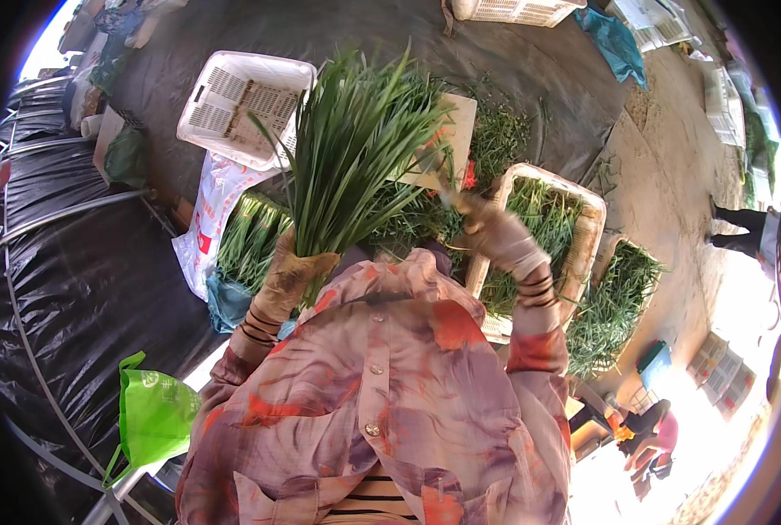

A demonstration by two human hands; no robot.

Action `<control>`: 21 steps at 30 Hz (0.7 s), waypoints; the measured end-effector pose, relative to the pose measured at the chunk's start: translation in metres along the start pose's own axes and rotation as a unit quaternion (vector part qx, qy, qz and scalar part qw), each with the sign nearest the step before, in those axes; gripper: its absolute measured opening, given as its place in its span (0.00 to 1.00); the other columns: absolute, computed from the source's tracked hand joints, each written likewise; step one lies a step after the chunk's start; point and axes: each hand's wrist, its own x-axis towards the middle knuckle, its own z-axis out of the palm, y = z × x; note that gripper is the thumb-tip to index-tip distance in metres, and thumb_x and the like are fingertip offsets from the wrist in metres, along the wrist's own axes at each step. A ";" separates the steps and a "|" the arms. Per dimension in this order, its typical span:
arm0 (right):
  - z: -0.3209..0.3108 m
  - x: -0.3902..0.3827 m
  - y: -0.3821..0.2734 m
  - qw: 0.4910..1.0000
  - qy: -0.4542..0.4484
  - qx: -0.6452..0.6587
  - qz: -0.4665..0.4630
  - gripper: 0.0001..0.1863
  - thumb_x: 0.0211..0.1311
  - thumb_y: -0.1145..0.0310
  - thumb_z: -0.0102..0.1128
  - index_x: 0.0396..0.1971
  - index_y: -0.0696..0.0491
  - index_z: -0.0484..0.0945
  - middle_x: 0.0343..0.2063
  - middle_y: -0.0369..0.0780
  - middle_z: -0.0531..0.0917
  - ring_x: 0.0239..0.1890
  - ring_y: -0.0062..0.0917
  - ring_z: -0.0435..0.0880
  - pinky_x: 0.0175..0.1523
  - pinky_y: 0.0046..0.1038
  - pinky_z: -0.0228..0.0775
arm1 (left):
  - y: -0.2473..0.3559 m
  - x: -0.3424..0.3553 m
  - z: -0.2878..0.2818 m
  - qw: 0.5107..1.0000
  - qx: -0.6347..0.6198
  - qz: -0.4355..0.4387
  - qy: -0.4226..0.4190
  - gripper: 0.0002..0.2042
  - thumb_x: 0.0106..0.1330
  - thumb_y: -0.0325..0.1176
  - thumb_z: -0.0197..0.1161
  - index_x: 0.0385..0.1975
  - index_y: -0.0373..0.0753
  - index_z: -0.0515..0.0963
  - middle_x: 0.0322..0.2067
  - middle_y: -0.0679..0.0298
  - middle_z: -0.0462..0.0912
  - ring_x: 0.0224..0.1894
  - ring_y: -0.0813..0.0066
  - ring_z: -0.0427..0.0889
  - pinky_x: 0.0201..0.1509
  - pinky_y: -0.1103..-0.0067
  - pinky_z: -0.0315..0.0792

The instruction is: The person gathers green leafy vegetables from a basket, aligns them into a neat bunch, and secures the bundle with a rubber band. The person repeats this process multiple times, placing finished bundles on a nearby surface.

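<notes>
My left hand (310, 262), gloved, is closed round the lower ends of a large bunch of long, flat green leaves, like garlic chives (347, 162). The leaves fan upward and away from me. To the right, my right hand (498, 234) is raised near a crate of greens (544, 213). Motion smears its fingers, and a blurred greyish shape shows at their tips, so I cannot make out whether it holds anything. Just beyond that hand lies a pale board (463, 131) with something red at its edge. Loose greens (417, 214) lie between my hands.
A white plastic basket (215, 144) stands at the far left, above bundled greens (252, 241) beside a white plastic bag (205, 223). Another heap of greens (618, 302) is at the right. A green bag (152, 411) hangs at the lower left. People appear at the right.
</notes>
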 end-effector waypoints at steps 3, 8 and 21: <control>0.051 -0.001 0.000 0.995 -0.075 -0.059 0.023 0.39 0.53 0.67 0.67 0.64 0.53 0.58 0.51 0.43 0.75 0.43 0.23 0.78 0.47 0.28 0.73 | 0.005 0.006 0.024 0.998 -0.016 0.059 0.015 0.22 0.53 0.19 0.66 0.50 0.39 0.73 0.40 0.66 0.81 0.42 0.78 0.79 0.44 0.82 0.74; 0.123 0.045 -0.023 0.857 -0.112 0.502 -0.014 0.42 0.51 0.67 0.70 0.63 0.53 0.55 0.49 0.41 0.74 0.45 0.25 0.76 0.51 0.28 0.71 | -0.019 0.023 0.035 0.888 0.369 0.258 0.097 0.32 0.54 0.32 0.68 0.60 0.42 0.63 0.42 0.53 0.79 0.40 0.63 0.82 0.41 0.74 0.76; 0.132 0.039 -0.045 0.809 0.046 0.585 0.026 0.22 0.53 0.64 0.69 0.47 0.55 0.75 0.40 0.37 0.82 0.43 0.19 0.79 0.49 0.25 0.74 | 0.014 0.008 0.039 0.993 0.027 0.063 -0.093 0.49 0.50 0.38 0.74 0.67 0.37 0.45 0.52 0.56 0.72 0.53 0.66 0.75 0.56 0.73 0.71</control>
